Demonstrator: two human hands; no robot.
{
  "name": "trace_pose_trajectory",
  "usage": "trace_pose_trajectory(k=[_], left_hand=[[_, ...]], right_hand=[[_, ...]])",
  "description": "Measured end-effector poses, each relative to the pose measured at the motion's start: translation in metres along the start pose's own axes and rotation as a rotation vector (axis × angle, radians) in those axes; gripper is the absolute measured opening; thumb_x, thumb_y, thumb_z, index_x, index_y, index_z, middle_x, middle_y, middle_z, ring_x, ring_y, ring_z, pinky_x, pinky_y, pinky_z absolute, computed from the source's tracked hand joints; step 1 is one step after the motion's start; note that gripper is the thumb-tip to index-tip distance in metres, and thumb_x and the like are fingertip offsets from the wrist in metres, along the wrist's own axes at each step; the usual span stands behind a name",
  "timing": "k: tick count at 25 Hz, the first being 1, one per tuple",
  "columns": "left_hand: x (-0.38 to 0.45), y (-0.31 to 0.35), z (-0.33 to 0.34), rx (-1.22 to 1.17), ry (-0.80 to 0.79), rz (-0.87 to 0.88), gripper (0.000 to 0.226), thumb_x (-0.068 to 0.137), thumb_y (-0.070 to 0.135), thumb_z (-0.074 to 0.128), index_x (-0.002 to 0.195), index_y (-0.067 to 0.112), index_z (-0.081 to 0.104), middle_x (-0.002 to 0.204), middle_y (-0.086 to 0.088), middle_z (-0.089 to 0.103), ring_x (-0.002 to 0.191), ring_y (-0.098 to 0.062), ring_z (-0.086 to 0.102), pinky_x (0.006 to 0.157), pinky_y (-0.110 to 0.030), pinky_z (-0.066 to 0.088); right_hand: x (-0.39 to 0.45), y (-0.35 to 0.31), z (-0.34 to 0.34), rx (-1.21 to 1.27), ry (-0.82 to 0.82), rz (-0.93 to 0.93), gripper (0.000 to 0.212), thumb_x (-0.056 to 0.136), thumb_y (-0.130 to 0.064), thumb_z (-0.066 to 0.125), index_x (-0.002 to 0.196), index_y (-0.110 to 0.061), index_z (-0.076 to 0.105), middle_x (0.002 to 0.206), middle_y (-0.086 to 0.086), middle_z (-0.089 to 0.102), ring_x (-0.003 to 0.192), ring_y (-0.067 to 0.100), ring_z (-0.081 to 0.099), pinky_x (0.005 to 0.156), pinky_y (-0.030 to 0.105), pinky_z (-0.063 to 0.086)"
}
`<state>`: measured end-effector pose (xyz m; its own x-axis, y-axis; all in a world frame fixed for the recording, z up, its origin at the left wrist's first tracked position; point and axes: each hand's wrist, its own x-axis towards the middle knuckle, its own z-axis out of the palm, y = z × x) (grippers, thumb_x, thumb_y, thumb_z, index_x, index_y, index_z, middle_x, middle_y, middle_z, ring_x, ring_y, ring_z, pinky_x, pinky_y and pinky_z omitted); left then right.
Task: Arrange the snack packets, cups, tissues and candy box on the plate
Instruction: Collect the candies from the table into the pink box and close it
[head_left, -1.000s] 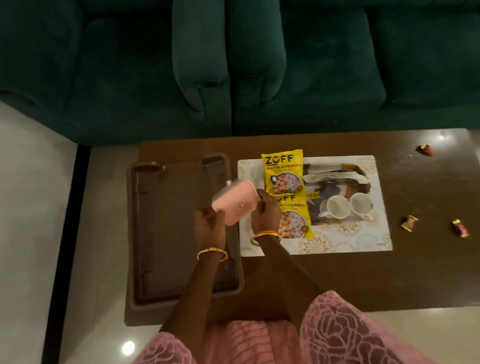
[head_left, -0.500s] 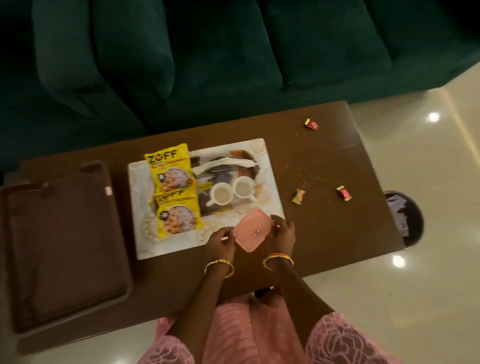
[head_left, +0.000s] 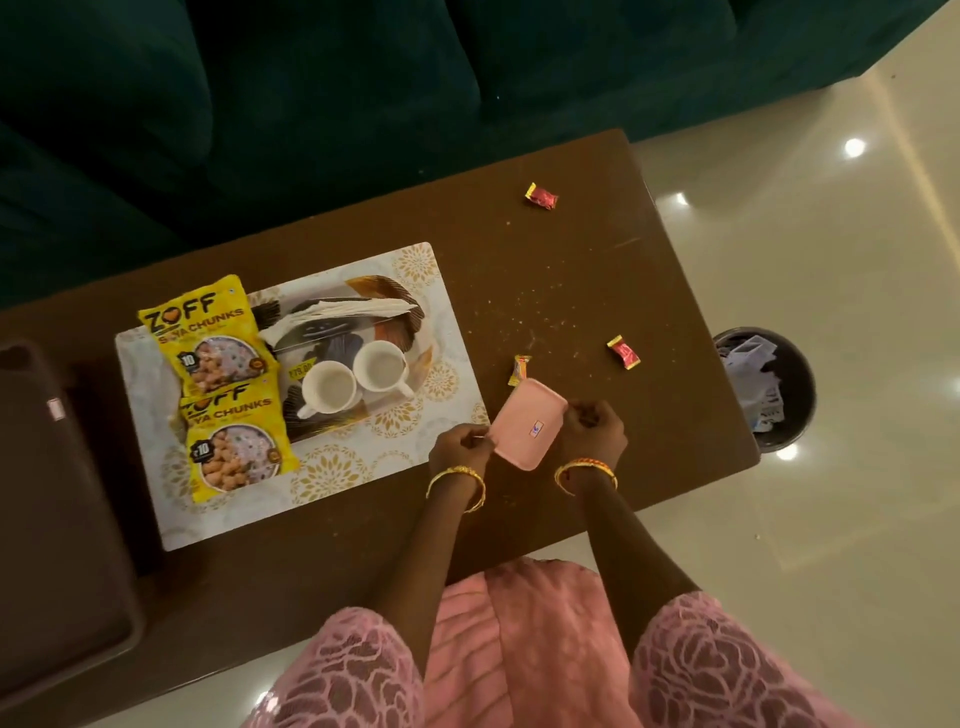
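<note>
Both hands hold a small pink candy box (head_left: 529, 425) just above the brown surface (head_left: 571, 270), off the right edge of the patterned plate (head_left: 332, 467). The left hand (head_left: 460, 446) pinches the box's left end, its grip clenched on that edge, and the right hand (head_left: 592, 434) pinches the right end in the same way. The box is tilted, with a small sticker showing on its face; whether it touches the surface I cannot tell.

On the plate's left part lie two yellow snack packets (head_left: 208, 332), one behind the other and overlapping, the near one (head_left: 236, 441) reaching toward the plate's front edge. Right of the packets, in the plate's middle, stand two white cups (head_left: 330, 388) side by side and touching, the second (head_left: 380, 366) slightly further back. Behind the cups lie white tissues (head_left: 343, 312), fanned out.

Three wrapped candies lie on the surface right of the plate: one (head_left: 519, 370) just beside the box's far corner, one (head_left: 623, 352) further right, and one (head_left: 541, 196) well behind both. Left of the plate sits a brown tray (head_left: 57, 519). A dark bin (head_left: 763, 389) with paper in it stands on the pale floor beyond the surface's right end, and a green sofa (head_left: 311, 104) runs behind.
</note>
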<state>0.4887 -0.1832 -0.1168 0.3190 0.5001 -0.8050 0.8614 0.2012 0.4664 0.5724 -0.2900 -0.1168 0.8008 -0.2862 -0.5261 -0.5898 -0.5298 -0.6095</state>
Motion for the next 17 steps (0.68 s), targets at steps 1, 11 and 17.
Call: trace_pose_trajectory(k=[1,11,17], left_hand=[[0.004,0.003,0.0,0.029,-0.027,0.014,0.027,0.084,0.018,0.067,0.109,0.009,0.067,0.11,-0.013,0.07,0.099,-0.029,0.066,0.089,-0.045,0.056],[-0.016,0.01,0.004,0.132,-0.091,0.048,0.032,0.089,0.028,0.059,0.115,0.01,0.058,0.118,-0.011,0.065,0.107,-0.029,0.061,0.089,-0.037,0.05],[-0.021,0.019,-0.016,0.184,0.009,0.14,0.024,0.094,0.019,0.049,0.111,0.007,0.061,0.121,-0.013,0.063,0.112,-0.027,0.057,0.082,-0.03,0.044]], right_hand=[[0.004,-0.002,0.0,0.0,0.005,-0.012,0.006,0.085,-0.01,0.061,0.086,-0.005,0.064,0.084,0.006,0.064,0.079,0.02,0.058,0.074,0.038,0.053],[-0.004,-0.009,-0.01,-0.046,0.062,-0.04,0.01,0.087,-0.011,0.057,0.094,-0.005,0.061,0.094,0.011,0.066,0.079,0.02,0.056,0.07,0.029,0.047],[-0.012,-0.026,-0.033,-0.127,0.069,-0.216,0.009,0.084,-0.007,0.056,0.085,-0.001,0.063,0.081,0.013,0.065,0.07,0.021,0.054,0.063,0.026,0.037]])
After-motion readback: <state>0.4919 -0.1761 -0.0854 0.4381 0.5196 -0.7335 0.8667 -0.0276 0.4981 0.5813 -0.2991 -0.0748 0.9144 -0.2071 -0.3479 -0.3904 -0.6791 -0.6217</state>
